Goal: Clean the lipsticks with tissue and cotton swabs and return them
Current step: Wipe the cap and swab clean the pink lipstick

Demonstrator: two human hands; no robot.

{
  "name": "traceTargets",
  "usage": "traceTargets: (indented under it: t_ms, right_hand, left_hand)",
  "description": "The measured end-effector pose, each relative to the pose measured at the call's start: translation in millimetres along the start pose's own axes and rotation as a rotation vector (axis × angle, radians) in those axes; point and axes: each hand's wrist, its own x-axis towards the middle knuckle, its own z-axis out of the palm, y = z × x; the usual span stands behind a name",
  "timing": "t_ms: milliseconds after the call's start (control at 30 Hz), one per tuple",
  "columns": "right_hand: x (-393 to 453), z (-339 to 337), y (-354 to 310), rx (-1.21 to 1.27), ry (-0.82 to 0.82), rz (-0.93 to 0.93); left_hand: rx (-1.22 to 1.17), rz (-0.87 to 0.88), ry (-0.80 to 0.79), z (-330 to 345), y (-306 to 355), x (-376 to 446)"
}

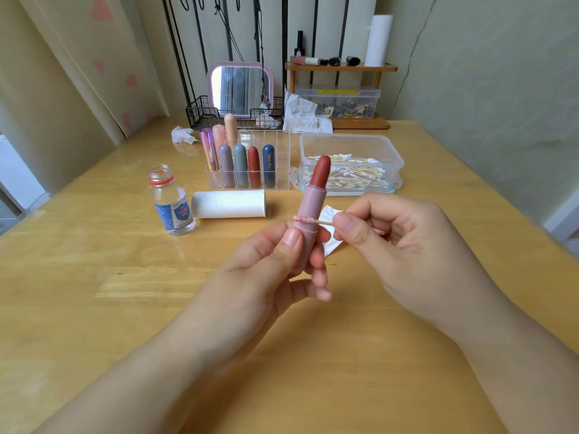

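Both forearms reach in from six o'clock — the left hand [275, 261] grips an uncapped pink lipstick [310, 214] upright at the centre, fingers curled round its base, while the right hand [398, 242] pinches a cotton swab [308, 219] whose pink-stained tip touches the tube. At twelve o'clock stands a clear organizer [280, 158] of lipsticks — at one o'clock, an open swab box [351, 142].
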Motion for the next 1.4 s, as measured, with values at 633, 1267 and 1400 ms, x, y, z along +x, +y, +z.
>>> traceTargets:
  t_ms: [633,1267,1400]
  right_hand:
    - [5,-11,4,0.01,-0.036,0.023]
    - [6,-10,4,0.088,-0.053,0.085]
    - [4,-4,1,0.123,-0.062,0.077]
  left_hand:
    - [-0.125,-0.007,-0.125,-4,1,1]
    - [-0.135,-0.059,-0.017,0,4,2]
    - [-0.062,-0.072,-0.028,3,5,-1]
